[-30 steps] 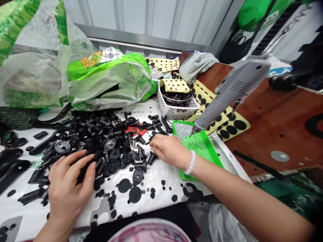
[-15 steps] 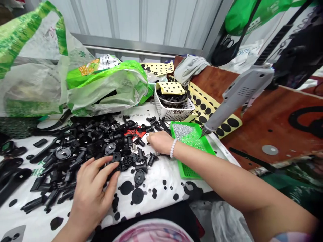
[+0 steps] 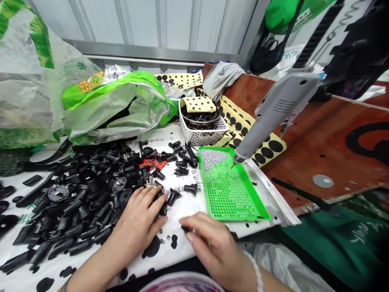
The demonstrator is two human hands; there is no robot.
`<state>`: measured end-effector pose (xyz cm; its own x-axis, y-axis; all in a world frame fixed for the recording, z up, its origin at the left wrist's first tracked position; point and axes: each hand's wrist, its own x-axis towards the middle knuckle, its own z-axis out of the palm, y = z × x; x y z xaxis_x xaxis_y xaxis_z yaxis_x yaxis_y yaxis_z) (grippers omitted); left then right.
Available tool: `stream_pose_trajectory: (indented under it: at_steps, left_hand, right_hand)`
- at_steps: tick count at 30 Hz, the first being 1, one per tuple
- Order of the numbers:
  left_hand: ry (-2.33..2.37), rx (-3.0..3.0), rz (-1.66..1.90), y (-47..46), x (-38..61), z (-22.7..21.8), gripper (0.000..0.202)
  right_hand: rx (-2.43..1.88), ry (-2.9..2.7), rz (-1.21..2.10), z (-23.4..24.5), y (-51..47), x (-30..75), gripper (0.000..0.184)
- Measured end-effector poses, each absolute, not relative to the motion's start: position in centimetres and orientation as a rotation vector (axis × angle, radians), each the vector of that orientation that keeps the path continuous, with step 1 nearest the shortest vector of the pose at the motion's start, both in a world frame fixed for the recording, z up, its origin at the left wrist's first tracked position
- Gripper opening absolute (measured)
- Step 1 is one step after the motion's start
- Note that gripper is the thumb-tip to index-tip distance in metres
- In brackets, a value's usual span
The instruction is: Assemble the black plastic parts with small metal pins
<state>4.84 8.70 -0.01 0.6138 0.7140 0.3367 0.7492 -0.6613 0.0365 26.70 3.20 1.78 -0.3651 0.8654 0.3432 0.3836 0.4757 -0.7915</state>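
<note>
My left hand [image 3: 138, 219] reaches over the right edge of a heap of black plastic parts [image 3: 91, 182]. Its fingers are slightly spread and the thumb stands apart, with a black part showing between them; the palm hides what lies below. My right hand [image 3: 212, 245], wearing a pale bead bracelet [image 3: 254, 267], is low over the table's front edge. Thumb and forefinger pinch a small black part [image 3: 184, 229], mostly covered by the fingers. Two loose black fittings [image 3: 192, 188] lie on the white sheet between the hands and the heap.
A green perforated tray [image 3: 261, 202] with small silvery pieces lies to the right. Above it hangs a grey electric screwdriver [image 3: 264, 121]. Behind are a white basket [image 3: 200, 136] of black parts, sheets of black round stickers [image 3: 273, 146] and a green plastic bag [image 3: 121, 109].
My right hand has drawn back from beside the tray's far end towards me, a small black part in its fingers. My left hand has shifted right over the heap's edge. The view has turned slightly.
</note>
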Motion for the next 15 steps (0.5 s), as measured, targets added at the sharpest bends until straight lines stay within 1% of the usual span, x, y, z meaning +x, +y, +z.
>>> stream_pose_trajectory:
  at_steps: [6,11,15]
  left_hand:
    - [-1.175,-2.698,-0.569,7.5,5.1,-0.5,0.035]
    - [-1.121,-2.744,-0.583,7.6,6.6,-1.0,0.032]
    - [-1.116,-2.778,-0.567,8.6,8.2,-1.2,0.033]
  right_hand:
    - [-0.946,-1.864,0.749,-1.1,2.0,26.0,0.026]
    - [-0.924,-1.773,0.707,-1.9,2.1,26.1,0.027]
    - [-0.872,-1.757,0.65,-2.4,2.1,26.2,0.033]
